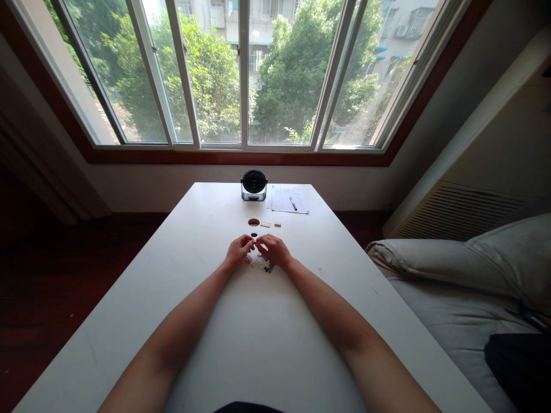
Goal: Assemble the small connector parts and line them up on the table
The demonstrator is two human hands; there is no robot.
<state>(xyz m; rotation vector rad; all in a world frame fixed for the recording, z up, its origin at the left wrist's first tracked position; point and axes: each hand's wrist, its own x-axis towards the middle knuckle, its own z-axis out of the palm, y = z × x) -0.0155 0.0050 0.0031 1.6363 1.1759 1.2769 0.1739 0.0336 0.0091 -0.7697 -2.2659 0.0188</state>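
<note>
Left hand (pixel 240 250) and right hand (pixel 274 250) are brought together in the head view over the white table (pixel 224 344), fingers curled and fingertips nearly meeting, as if for fine two-handed work; whether something tiny is pinched between them cannot be told. Just below, loose pale pieces (pixel 259 264) and a dark grey piece (pixel 269 268) are gathered, probably for short reach. Beyond the fingers, two small studded plates (pixel 266 224) are laid apart from that cluster, perhaps to be kept separate. A black desk fan (pixel 253 182), paper sheets (pixel 282 201) and a pen (pixel 293 203) are set farther off, seemingly so the working spot is unobstructed.
</note>
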